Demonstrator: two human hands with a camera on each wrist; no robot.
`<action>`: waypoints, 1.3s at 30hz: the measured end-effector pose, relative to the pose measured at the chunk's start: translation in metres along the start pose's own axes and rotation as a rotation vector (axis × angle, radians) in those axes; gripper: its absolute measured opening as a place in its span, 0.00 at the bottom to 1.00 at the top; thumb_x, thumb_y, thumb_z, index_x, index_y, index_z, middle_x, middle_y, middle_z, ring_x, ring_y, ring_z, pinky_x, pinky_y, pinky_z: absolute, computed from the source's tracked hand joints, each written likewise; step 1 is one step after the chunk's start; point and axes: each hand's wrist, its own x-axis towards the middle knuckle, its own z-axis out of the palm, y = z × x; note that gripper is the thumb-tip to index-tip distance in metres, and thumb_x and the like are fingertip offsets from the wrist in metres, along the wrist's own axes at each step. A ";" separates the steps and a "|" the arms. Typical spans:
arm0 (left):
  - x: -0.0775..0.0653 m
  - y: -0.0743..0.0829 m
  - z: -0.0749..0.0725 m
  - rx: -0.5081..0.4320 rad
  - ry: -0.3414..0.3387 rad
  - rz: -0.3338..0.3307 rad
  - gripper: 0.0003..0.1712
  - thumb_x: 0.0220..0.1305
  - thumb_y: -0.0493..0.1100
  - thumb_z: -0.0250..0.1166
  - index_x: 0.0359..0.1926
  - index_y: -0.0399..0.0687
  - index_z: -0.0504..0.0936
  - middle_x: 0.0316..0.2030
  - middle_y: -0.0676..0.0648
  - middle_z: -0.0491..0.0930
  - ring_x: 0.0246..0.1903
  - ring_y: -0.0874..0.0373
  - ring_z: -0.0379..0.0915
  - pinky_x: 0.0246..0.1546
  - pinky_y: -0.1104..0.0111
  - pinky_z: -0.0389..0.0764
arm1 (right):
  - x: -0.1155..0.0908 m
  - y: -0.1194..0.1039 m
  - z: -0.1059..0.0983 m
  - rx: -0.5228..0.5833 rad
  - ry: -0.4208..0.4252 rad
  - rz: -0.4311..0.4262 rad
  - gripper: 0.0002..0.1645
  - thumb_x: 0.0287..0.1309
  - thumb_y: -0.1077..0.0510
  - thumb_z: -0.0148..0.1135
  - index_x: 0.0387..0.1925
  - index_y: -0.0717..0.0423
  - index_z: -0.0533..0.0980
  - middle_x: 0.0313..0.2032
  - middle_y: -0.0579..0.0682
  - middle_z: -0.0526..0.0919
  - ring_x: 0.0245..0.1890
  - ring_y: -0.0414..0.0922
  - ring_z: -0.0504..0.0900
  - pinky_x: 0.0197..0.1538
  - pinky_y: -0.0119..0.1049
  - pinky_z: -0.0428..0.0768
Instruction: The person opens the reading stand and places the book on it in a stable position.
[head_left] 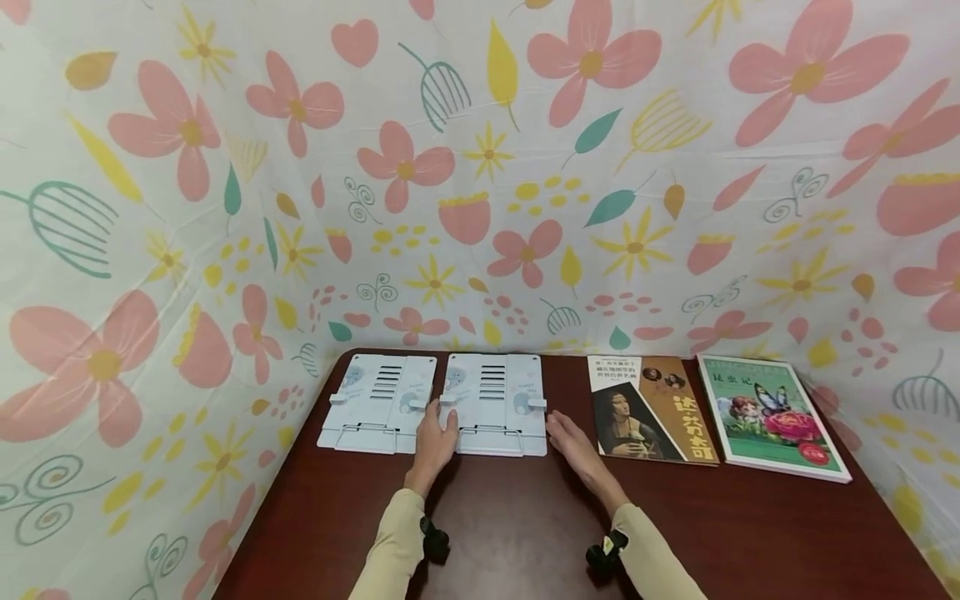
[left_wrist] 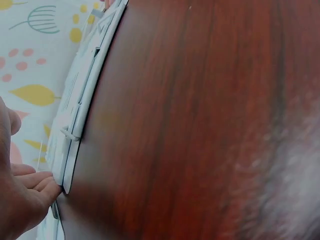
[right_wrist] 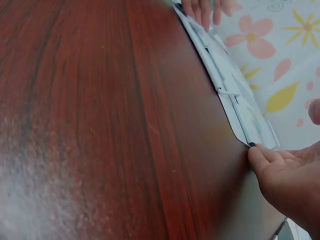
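Two white book stands with metal wire legs lie flat side by side, a left one (head_left: 367, 412) and a right one (head_left: 491, 433). My left hand (head_left: 437, 442) lies between them, fingers extended along the left edge of the right stand. In the left wrist view, the left fingertips (left_wrist: 47, 187) are right at that stand's edge. My right hand (head_left: 577, 446) is at the opposite edge of the same stand, palm turned inward. The right wrist view shows the right fingertips (right_wrist: 255, 157) against its near corner, fingers fairly straight.
To the right of the stands lies a brown and white book (head_left: 637, 425) with a portrait on its cover. Beyond it is a green book (head_left: 772, 417) with a butterfly and flower. A floral cloth (head_left: 465, 275) hangs behind the dark reddish wooden table (head_left: 517, 525).
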 end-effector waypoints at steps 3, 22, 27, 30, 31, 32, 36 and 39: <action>-0.002 -0.001 0.002 -0.013 0.002 -0.016 0.33 0.74 0.48 0.56 0.72 0.32 0.65 0.67 0.31 0.71 0.68 0.38 0.67 0.68 0.47 0.68 | -0.002 0.000 0.002 -0.027 -0.002 0.009 0.40 0.81 0.49 0.41 0.78 0.71 0.45 0.77 0.71 0.51 0.76 0.64 0.57 0.75 0.55 0.62; -0.018 0.012 0.004 -0.074 -0.096 -0.026 0.37 0.72 0.49 0.58 0.76 0.42 0.59 0.67 0.33 0.73 0.67 0.39 0.70 0.65 0.43 0.70 | -0.031 0.002 -0.015 -0.021 -0.011 0.019 0.39 0.81 0.49 0.40 0.78 0.68 0.45 0.78 0.68 0.51 0.78 0.62 0.54 0.76 0.57 0.58; -0.022 0.017 0.007 -0.088 -0.089 -0.017 0.34 0.72 0.45 0.59 0.74 0.41 0.63 0.63 0.33 0.77 0.62 0.38 0.76 0.61 0.45 0.76 | -0.043 0.002 -0.021 -0.049 0.007 0.042 0.40 0.81 0.47 0.41 0.79 0.66 0.46 0.77 0.67 0.51 0.77 0.61 0.54 0.76 0.56 0.59; -0.025 0.020 0.009 -0.080 -0.070 -0.027 0.32 0.70 0.42 0.60 0.72 0.39 0.66 0.60 0.34 0.80 0.58 0.40 0.79 0.57 0.47 0.79 | -0.050 0.001 -0.024 -0.045 0.020 0.052 0.39 0.80 0.47 0.42 0.79 0.66 0.47 0.77 0.67 0.52 0.77 0.61 0.55 0.76 0.56 0.60; -0.026 0.021 0.009 -0.076 -0.066 -0.034 0.31 0.69 0.41 0.60 0.71 0.40 0.67 0.59 0.35 0.81 0.57 0.41 0.80 0.56 0.47 0.79 | -0.052 0.001 -0.025 -0.038 0.021 0.052 0.39 0.80 0.47 0.42 0.78 0.66 0.47 0.77 0.67 0.52 0.77 0.61 0.55 0.75 0.56 0.60; -0.027 0.022 0.009 -0.071 -0.065 -0.043 0.31 0.69 0.40 0.60 0.71 0.40 0.68 0.58 0.36 0.81 0.56 0.42 0.80 0.55 0.47 0.80 | -0.054 0.001 -0.025 -0.031 0.022 0.053 0.38 0.80 0.48 0.43 0.78 0.66 0.47 0.77 0.68 0.52 0.77 0.61 0.55 0.75 0.55 0.61; -0.030 0.026 0.009 -0.060 -0.065 -0.054 0.29 0.67 0.38 0.59 0.69 0.39 0.70 0.55 0.37 0.83 0.53 0.44 0.82 0.51 0.48 0.82 | -0.061 0.003 -0.028 -0.021 0.032 0.053 0.37 0.80 0.50 0.44 0.78 0.66 0.49 0.77 0.68 0.53 0.77 0.61 0.56 0.74 0.54 0.63; -0.034 0.026 0.009 -0.068 -0.073 -0.053 0.28 0.67 0.37 0.58 0.68 0.37 0.71 0.53 0.36 0.84 0.52 0.43 0.83 0.50 0.49 0.83 | -0.067 0.006 -0.031 -0.041 0.033 0.055 0.38 0.80 0.50 0.45 0.78 0.66 0.49 0.77 0.68 0.53 0.77 0.61 0.55 0.74 0.53 0.64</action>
